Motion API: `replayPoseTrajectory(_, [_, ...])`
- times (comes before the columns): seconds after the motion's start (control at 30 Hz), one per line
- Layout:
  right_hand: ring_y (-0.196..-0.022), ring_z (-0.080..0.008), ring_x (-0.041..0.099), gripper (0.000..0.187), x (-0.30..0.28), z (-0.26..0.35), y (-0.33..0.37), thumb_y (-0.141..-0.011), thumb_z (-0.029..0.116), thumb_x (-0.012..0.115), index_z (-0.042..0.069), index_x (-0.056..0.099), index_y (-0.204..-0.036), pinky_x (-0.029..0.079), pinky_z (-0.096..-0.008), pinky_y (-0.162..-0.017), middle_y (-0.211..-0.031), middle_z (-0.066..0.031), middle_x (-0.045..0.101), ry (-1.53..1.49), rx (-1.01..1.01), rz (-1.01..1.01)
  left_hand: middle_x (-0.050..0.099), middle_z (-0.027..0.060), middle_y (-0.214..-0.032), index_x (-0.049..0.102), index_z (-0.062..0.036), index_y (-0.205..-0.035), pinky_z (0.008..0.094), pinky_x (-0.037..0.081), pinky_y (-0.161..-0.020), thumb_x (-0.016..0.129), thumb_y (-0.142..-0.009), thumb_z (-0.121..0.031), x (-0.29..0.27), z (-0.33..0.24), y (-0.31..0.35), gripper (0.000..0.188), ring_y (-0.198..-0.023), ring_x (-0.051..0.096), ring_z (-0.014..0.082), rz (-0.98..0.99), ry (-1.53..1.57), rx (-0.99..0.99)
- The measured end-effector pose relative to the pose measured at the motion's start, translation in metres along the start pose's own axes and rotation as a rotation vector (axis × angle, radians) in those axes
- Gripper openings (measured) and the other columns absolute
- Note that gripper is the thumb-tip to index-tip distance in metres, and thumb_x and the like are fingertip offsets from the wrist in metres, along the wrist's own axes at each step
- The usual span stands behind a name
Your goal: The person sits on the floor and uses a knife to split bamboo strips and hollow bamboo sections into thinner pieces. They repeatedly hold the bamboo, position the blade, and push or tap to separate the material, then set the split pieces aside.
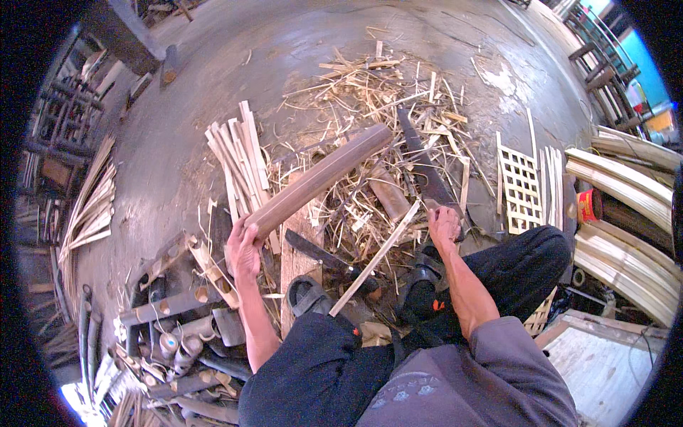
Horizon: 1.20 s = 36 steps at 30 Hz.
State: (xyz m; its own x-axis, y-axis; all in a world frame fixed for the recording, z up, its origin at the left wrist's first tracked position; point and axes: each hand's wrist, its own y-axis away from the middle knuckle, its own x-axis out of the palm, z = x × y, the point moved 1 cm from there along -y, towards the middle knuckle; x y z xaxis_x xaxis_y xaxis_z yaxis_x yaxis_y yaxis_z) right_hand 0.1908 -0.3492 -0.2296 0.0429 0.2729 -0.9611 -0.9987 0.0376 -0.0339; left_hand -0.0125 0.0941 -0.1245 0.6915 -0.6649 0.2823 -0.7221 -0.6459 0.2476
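Observation:
My left hand (244, 249) grips the near end of a brown bamboo tube (320, 178), which slants up and away to the right. On the right, the fingers of my right hand (445, 224) are closed at the handle end of a dark-bladed handsaw (424, 165), whose blade points away over the shavings. A shorter bamboo piece (388, 192) lies between the tube and the saw. Below the tube, a curved machete (313, 249) rests across a wooden board (307, 220). One pale bamboo strip (373, 260) leans between my feet.
Bamboo shavings (348, 85) heap up ahead of me. Split strips (238, 153) are bundled to their left. At lower left lie several bamboo offcuts (188, 349). A woven bamboo lattice (519, 185) and long split bamboo lengths (626, 263) are on the right.

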Motion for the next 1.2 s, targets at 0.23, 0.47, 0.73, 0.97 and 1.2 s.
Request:
replayPoseTrajectory(0.23, [-0.093, -0.0319, 0.058, 0.036, -0.01, -0.018, 0.015, -0.081, 0.04, 0.066, 0.008, 0.059, -0.095, 0.045, -0.0473, -0.079, -0.095, -0.014, 0.061, 0.091, -0.059, 0.205, 0.063, 0.0088, -0.1, 0.055, -0.0036, -0.124, 0.0249, 0.048, -0.068, 0.071, -0.08, -0.018, 0.08, 0.052, -0.094, 0.049, -0.084, 0.058, 0.0138, 0.056, -0.254, 0.056])
replayPoseTrajectory(0.47, [-0.075, -0.036, 0.06, 0.032, -0.024, -0.035, 0.021, -0.082, 0.034, 0.063, 0.002, 0.061, -0.083, 0.047, -0.0435, -0.069, -0.082, -0.0157, 0.063, 0.063, -0.179, 0.084, 0.063, 0.0089, -0.101, 0.057, -0.0046, -0.123, 0.0261, 0.048, -0.068, 0.07, -0.081, -0.017, 0.106, 0.051, -0.112, 0.046, -0.084, 0.059, 0.0141, 0.112, -0.226, 0.032])
replayPoseTrajectory(0.73, [-0.052, -0.0127, 0.05, 0.031, -0.223, 0.016, -0.007, -0.09, 0.032, 0.058, 0.004, 0.059, -0.077, 0.042, -0.0311, -0.055, -0.064, -0.0043, 0.058, -0.898, 0.286, 0.084, 0.064, 0.0122, -0.102, 0.056, -0.0022, -0.121, 0.0268, 0.055, -0.069, 0.07, -0.081, -0.009, 0.103, 0.044, -0.109, 0.043, -0.085, 0.062, 0.0162, 0.073, -0.302, -0.005])
replayPoseTrajectory(0.97, [-0.069, -0.0338, 0.063, 0.026, -0.398, 0.1, 0.036, -0.08, 0.029, 0.068, 0.005, 0.064, -0.089, 0.048, -0.0418, -0.066, -0.072, -0.017, 0.063, 0.097, -0.47, -0.12, 0.063, 0.0135, -0.106, 0.057, 0.0007, -0.119, 0.0308, 0.051, -0.082, 0.068, -0.078, -0.007, 0.101, 0.026, 0.005, 0.043, -0.093, 0.061, 0.019, -0.037, -0.362, 0.212])
replayPoseTrajectory(1.2, [-0.057, -0.0328, 0.061, 0.024, -0.355, 0.186, 0.007, -0.081, 0.029, 0.065, 0.007, 0.06, -0.079, 0.047, -0.0415, -0.054, -0.063, -0.0138, 0.059, -0.054, -1.104, 0.302, 0.063, 0.0094, -0.105, 0.056, 0.0019, -0.12, 0.0285, 0.047, -0.084, 0.068, -0.076, -0.002, 0.042, -0.001, 0.114, 0.045, -0.094, 0.059, 0.0159, -0.103, -0.126, 0.079])
